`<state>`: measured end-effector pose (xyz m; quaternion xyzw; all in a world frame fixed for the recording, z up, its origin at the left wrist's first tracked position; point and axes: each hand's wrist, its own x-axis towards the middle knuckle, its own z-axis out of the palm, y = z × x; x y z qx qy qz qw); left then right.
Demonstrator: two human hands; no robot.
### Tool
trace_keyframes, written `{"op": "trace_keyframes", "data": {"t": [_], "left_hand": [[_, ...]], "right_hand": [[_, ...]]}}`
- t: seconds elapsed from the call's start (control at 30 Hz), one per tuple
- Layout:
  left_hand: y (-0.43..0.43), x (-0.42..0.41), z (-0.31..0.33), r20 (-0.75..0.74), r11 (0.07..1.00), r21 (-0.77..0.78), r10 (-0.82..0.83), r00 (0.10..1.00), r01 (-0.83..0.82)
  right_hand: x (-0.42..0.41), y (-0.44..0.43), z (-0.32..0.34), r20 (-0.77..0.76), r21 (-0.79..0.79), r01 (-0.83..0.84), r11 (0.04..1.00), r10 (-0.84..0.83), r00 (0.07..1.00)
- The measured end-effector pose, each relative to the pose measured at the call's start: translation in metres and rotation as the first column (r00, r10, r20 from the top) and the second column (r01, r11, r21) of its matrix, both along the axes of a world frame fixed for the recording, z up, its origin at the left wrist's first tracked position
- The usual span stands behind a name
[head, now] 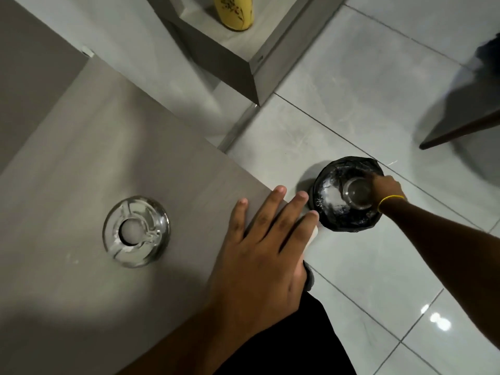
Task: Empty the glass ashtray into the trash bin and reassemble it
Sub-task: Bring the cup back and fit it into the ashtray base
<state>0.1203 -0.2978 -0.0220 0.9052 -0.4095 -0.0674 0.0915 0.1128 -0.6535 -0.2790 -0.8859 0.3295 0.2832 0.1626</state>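
Observation:
The ashtray is in two parts. Its round glass top [136,231], with a hole in the middle, lies on the grey table [81,158]. My right hand [385,188] reaches down over the small trash bin [327,212], which is lined with a black bag and stands on the floor; the hand holds the clear glass ashtray bowl [357,194] above the bin's mouth. My left hand [266,239] rests flat on the table's right edge, fingers spread, holding nothing, to the right of the glass top.
A yellow flowered vase [234,12] stands on a grey shelf at the top. A dark chair leg [457,131] crosses the tiled floor at the right. The table's corner lies between the bin and my left hand.

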Motion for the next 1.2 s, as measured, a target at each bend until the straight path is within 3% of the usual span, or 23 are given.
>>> {"op": "trace_keyframes", "data": {"t": [0.1,0.17,0.33,0.47,0.57,0.67,0.83,0.97,1.1,1.2], "left_hand": [[-0.001,0.003,0.005,-0.017,1.0,0.027,-0.01,1.0,0.01],[-0.002,0.004,0.008,-0.011,0.997,0.076,-0.022,1.0,0.023],[-0.009,0.002,0.014,-0.039,0.991,0.131,0.01,0.999,-0.005],[-0.007,0.0,0.021,-0.055,0.988,0.15,0.032,0.998,-0.023],[-0.008,-0.009,0.027,-0.114,0.986,0.158,0.077,0.991,-0.058],[-0.003,-0.024,0.036,-0.199,0.973,0.09,0.225,0.954,-0.211],[0.047,-0.072,0.046,-0.179,0.823,-0.008,0.557,0.811,-0.568],[0.13,-0.096,0.041,-0.096,0.61,0.024,0.79,0.605,-0.792],[0.22,-0.114,0.028,-0.057,0.396,0.011,0.917,0.395,-0.918],[0.27,-0.116,0.018,-0.033,0.323,0.023,0.946,0.323,-0.946]], "right_hand": [[-0.016,0.002,0.04,0.074,0.109,0.306,0.946,-0.315,0.946],[-0.024,0.011,0.08,0.175,0.176,0.412,0.894,-0.441,0.88],[-0.035,0.049,0.205,0.397,0.401,0.363,0.841,-0.516,0.759],[-0.014,0.089,0.295,0.5,0.449,0.242,0.86,-0.466,0.73],[0.011,0.143,0.348,0.599,0.315,-0.012,0.949,-0.189,0.778],[0.039,0.203,0.383,0.656,0.255,-0.234,0.938,0.01,0.755],[0.071,0.305,0.396,0.656,0.325,-0.398,0.858,0.099,0.748],[0.085,0.375,0.382,0.657,0.32,-0.504,0.802,0.195,0.728],[0.082,0.438,0.362,0.652,0.27,-0.568,0.777,0.287,0.702],[0.074,0.473,0.345,0.618,0.317,-0.565,0.762,0.286,0.733]]}}
